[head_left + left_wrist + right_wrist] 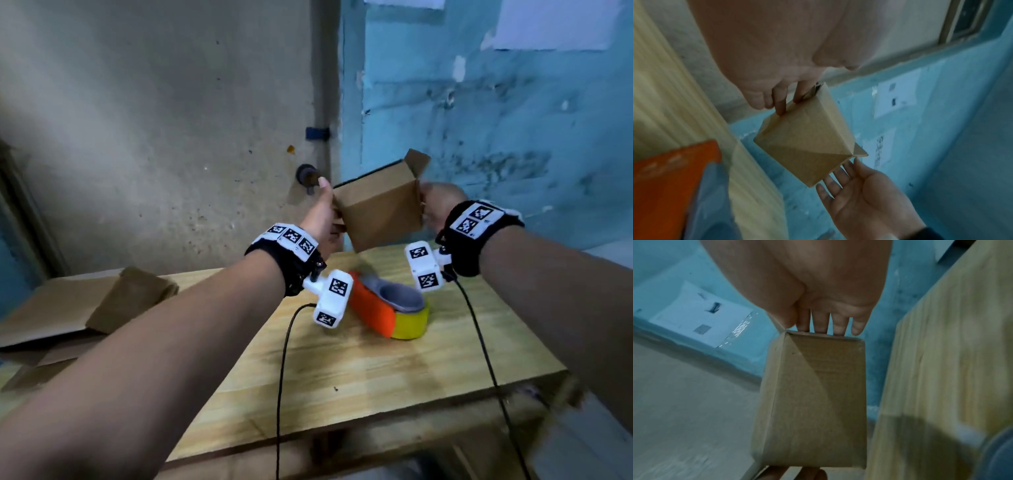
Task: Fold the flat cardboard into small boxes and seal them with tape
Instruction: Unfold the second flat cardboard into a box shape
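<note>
A small box (378, 209) of plain brown corrugated cardboard, matte and sharply creased, is held in the air between the 2 hands, above the far part of the pale wood-grain bench (342, 370). One flap stands open at its upper right corner.

The left hand (322, 219) is set against the box's left end; its grip is narrow, with curled fingertips (781, 107) hooked over the cardboard edge and the thumb raised beside the top. The right hand (436, 209) meets the right end with a wide grip: in the left wrist view its palm is open and the straight fingers (838, 175) lie along the box's edge (whether the thumb presses the flap cannot be told).

Below the hands, a tape dispenser (387, 308) with a smooth orange body, a grey core and a yellow roll lies on the bench. To the left of the left hand, flat cardboard sheets (78, 308) lie stacked.
</note>
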The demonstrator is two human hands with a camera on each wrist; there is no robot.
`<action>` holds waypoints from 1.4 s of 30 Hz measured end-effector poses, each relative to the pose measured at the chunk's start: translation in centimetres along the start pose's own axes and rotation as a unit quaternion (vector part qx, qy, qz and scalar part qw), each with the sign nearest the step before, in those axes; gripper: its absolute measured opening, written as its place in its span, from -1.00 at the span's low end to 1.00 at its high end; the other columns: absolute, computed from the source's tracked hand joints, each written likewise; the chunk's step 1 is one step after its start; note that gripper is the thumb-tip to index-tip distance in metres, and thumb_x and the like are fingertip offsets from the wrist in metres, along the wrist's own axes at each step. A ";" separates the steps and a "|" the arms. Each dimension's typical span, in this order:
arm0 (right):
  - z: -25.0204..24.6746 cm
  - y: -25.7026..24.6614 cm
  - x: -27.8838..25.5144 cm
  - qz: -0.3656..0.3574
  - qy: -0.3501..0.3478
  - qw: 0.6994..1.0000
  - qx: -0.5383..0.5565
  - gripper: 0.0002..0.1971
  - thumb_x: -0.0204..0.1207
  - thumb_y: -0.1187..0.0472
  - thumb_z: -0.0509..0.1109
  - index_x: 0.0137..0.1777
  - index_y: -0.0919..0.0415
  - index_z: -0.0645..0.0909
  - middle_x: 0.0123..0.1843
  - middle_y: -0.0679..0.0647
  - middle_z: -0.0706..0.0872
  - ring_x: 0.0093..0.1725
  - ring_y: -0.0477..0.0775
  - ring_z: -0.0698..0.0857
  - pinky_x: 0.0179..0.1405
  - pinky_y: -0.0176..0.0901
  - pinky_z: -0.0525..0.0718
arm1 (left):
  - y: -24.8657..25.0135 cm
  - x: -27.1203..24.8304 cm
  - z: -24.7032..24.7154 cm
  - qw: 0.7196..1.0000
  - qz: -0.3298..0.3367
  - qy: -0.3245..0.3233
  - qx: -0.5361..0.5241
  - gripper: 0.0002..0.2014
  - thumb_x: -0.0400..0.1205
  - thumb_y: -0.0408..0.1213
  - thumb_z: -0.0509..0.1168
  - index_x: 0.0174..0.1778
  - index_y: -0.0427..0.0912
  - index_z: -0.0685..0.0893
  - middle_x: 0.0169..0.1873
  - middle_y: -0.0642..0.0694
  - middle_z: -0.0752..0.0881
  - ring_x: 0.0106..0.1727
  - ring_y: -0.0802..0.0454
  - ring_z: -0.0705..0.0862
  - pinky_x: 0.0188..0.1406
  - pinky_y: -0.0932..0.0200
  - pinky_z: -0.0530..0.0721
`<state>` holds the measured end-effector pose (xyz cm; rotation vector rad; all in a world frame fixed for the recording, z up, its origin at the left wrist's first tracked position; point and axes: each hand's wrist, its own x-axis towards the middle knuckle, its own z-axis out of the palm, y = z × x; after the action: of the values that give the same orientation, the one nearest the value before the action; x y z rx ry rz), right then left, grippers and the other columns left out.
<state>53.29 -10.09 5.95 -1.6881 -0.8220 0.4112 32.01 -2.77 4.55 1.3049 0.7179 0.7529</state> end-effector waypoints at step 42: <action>27.2 -2.4 -14.6 0.177 -0.113 0.976 0.062 0.13 0.46 -0.62 -0.15 0.73 0.30 0.35 0.72 0.32 0.43 0.64 0.44 0.49 0.66 0.34 0.43 | -4.0 -11.9 -20.9 0.991 -0.055 0.113 -0.053 -0.08 0.61 0.54 -0.05 0.69 -0.09 0.39 0.64 -0.33 0.40 0.66 -0.25 0.36 0.44 -0.16 0.35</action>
<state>24.68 -1.05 -1.65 -1.6906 -0.6398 0.8953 8.45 -1.06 -1.54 1.0850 0.9110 0.8459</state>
